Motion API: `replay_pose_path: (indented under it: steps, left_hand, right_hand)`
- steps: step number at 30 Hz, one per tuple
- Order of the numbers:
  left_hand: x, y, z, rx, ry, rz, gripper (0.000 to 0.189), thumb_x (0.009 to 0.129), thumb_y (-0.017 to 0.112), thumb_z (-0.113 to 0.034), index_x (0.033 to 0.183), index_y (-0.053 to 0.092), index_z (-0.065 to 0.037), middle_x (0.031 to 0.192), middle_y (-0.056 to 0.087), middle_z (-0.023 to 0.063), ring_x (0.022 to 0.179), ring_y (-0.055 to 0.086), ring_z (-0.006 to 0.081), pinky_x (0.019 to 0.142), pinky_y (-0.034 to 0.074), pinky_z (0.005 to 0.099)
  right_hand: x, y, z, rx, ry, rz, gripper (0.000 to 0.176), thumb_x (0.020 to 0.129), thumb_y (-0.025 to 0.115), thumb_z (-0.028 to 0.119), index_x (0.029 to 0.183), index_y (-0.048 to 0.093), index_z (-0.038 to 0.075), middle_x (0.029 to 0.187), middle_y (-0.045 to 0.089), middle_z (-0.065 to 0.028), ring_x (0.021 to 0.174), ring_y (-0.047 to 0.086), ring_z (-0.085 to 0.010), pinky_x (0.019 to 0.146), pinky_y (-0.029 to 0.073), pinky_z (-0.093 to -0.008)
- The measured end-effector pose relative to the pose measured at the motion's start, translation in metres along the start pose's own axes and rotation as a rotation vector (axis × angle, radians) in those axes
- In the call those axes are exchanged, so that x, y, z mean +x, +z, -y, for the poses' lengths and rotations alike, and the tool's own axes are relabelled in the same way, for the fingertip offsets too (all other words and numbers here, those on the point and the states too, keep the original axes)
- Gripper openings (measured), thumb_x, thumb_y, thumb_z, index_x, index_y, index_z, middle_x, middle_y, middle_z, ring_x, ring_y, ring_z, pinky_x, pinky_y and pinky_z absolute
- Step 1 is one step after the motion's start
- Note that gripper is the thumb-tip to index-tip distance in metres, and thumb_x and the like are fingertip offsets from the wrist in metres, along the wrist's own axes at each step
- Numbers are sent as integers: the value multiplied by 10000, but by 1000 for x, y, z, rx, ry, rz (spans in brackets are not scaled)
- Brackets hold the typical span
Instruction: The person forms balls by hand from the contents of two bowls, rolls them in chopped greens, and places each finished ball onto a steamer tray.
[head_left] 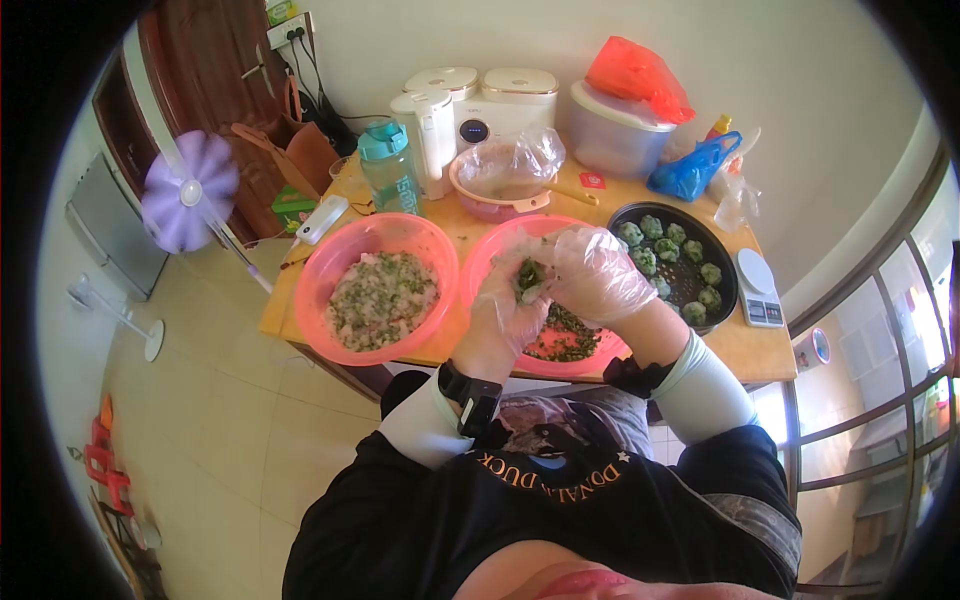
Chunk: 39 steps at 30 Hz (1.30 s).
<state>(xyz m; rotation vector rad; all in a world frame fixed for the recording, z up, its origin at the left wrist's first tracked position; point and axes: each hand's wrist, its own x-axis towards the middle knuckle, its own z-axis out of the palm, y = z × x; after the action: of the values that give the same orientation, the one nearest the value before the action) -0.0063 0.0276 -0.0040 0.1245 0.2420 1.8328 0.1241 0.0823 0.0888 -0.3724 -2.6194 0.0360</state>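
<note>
Both my hands wear clear plastic gloves and meet above the middle pink basin. My left hand curls around a lump of chopped green filling, which may sit in a pale wrapping that I cannot make out clearly. My right hand is closed beside it, its fingers bent against the lump's edge and partly hidden. Loose chopped greens lie in the basin below. To the right, a round dark pan holds several pale balls flecked with green.
Left stands a pink basin of pale, green-flecked mixture. Behind are a teal bottle, a bowl with plastic film, a white appliance and a lidded tub. A kitchen scale sits at the right edge.
</note>
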Motion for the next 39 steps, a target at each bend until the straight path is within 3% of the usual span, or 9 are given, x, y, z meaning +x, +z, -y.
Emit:
replay_pose_path:
  steps: [3,11,17,20,23,26,29,33,39]
  left_hand:
    - [-2,-2,-1,-17,-90,-59,187,1002,592,-156,1170,613,-77,1098,679,82,952,661,209,811,569,336]
    - [-8,9,3,-69,-121,-91,186,1017,565,-153,1180,599,-71,1091,683,74,986,679,222,799,591,349]
    - [3,-13,1,-149,-68,40,208,1003,603,-148,1171,604,-24,1143,674,132,991,683,246,859,601,385]
    - [-6,9,-3,-127,-29,-119,171,1019,584,-183,1116,612,-45,1107,681,124,952,682,242,852,595,393]
    - [3,-20,-7,-189,-149,154,203,1045,526,-226,1118,618,-61,1099,687,115,973,686,247,865,598,391]
    - [2,-5,-4,-115,-170,-98,178,1048,513,-242,1117,621,-117,1061,681,67,939,691,191,775,606,322]
    - [6,-21,-4,-112,-194,16,289,1059,458,-237,1221,617,-57,1175,688,105,1070,684,257,932,587,405]
    - [-2,-6,-4,-88,-190,5,286,1057,461,-231,1220,618,-55,1193,686,104,1090,682,257,947,583,417]
    - [1,-15,-5,-210,-177,60,259,1049,463,-197,1195,624,-56,1182,686,113,1074,686,251,931,589,407]
  right_hand:
    - [7,-5,-1,23,-75,135,419,730,731,87,1142,679,144,819,657,-119,803,663,-332,699,526,-449]
    - [7,21,-29,-34,-449,-26,92,721,726,165,755,679,94,727,615,-50,710,630,-274,618,511,-392]
    - [17,-17,-6,-504,-354,266,289,702,710,161,987,690,116,795,614,-28,743,642,-245,612,507,-359]
    - [14,-24,-2,-329,-302,188,437,714,706,133,1146,667,80,779,646,-72,783,660,-289,677,526,-414]
    - [10,-1,-8,-184,-455,42,441,701,701,141,1134,664,71,786,615,-39,766,641,-251,681,526,-367]
    - [10,-2,-3,-170,-430,79,387,716,687,129,1098,682,67,803,639,-58,805,649,-279,726,526,-393]
    - [13,7,-6,-150,-491,124,282,711,687,128,988,700,76,818,661,-69,836,656,-298,747,524,-409]
    - [19,5,-2,-204,-525,197,197,671,710,127,865,740,103,826,651,-49,826,640,-279,736,530,-403]
    - [25,-20,10,-170,-403,243,237,688,718,138,923,734,109,818,649,-69,865,641,-291,773,520,-405]
